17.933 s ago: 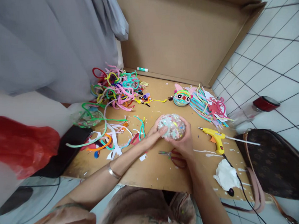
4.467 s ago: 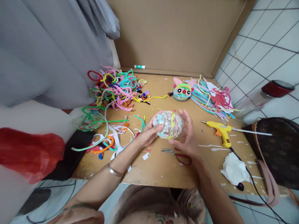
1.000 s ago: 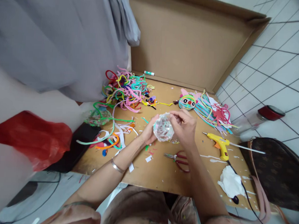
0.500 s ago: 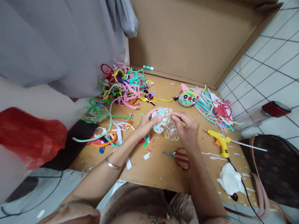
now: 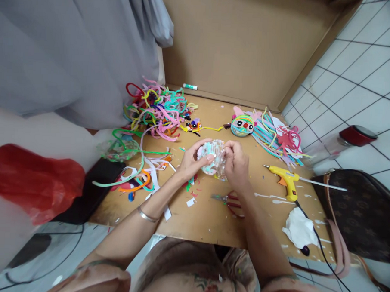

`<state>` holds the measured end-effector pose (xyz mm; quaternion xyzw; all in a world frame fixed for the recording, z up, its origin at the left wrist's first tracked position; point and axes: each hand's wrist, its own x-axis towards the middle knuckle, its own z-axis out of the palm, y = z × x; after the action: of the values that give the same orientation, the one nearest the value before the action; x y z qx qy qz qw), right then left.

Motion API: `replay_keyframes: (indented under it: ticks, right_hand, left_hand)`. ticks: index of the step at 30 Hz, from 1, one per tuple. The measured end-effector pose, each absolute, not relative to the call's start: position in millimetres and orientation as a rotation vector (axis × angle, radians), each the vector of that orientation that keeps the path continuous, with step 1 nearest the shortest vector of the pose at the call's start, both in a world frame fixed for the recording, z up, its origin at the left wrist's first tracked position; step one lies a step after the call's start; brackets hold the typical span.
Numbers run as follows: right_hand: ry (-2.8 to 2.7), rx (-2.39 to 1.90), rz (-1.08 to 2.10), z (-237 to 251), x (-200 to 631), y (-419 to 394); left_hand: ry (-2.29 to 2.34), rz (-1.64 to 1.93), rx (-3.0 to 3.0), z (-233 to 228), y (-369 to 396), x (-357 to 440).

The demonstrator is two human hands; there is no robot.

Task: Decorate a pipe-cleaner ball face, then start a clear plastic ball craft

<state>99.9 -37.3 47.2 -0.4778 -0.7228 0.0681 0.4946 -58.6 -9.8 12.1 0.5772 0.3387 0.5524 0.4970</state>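
My left hand [image 5: 194, 161] grips a pale, ridged, roundish bundle [image 5: 214, 155] in white and pastel tones, its thumb lying across the front. At the bundle's right edge, my right hand [image 5: 236, 158] has its fingers curled and pinched together; what lies between them is hidden. Partly under my right forearm are red-handled scissors [image 5: 233, 203] on the table. Beyond my hands lies a round, striped, multicoloured craft figure [image 5: 243, 125] with googly eyes, a red nose and pink ears.
A tangled pile of coloured pipe cleaners [image 5: 158, 110] is at the back left. A yellow glue gun [image 5: 287, 180] with its cord lies to the right, near a crumpled white tissue [image 5: 299, 228]. A red-capped bottle [image 5: 357, 136] and a brown bag [image 5: 356, 213] line the right edge.
My right hand has moved slightly left and closed in on the bundle. The bundle has turned and now looks rounder, hiding most of the clear part seen below it before.
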Motion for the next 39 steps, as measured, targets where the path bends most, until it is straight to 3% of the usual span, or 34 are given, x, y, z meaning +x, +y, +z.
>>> replay_keyframes:
  ticks: [8,15,18,22,26,29,34,39]
  right_hand:
    - [-1.416,-1.205,0.437,37,106,-27]
    - [-1.263,-1.350,0.070,41,125,-22]
    - [-1.568,-1.321,0.060,47,133,-23]
    - [-2.171,-1.478,0.309,41,141,-25]
    - [-2.377,-1.730,0.509,22,145,-23]
    - [-2.209,-1.679,0.530,17,148,-17]
    - [-1.483,-1.406,0.537,29,147,-21]
    - [-1.486,-1.304,0.626,29,123,-38]
  left_hand:
    - [0.718,1.406,1.303,10,-8,-59]
    - [0.616,1.410,0.784,15,4,-58]
    - [0.574,1.442,0.629,22,7,-61]
    - [0.549,1.399,0.512,25,9,-66]
    - [0.498,1.268,0.434,22,10,-71]
    - [0.468,1.197,0.413,19,9,-72]
    - [0.480,1.129,0.439,13,7,-64]
    - [0.479,1.066,0.506,4,2,-49]
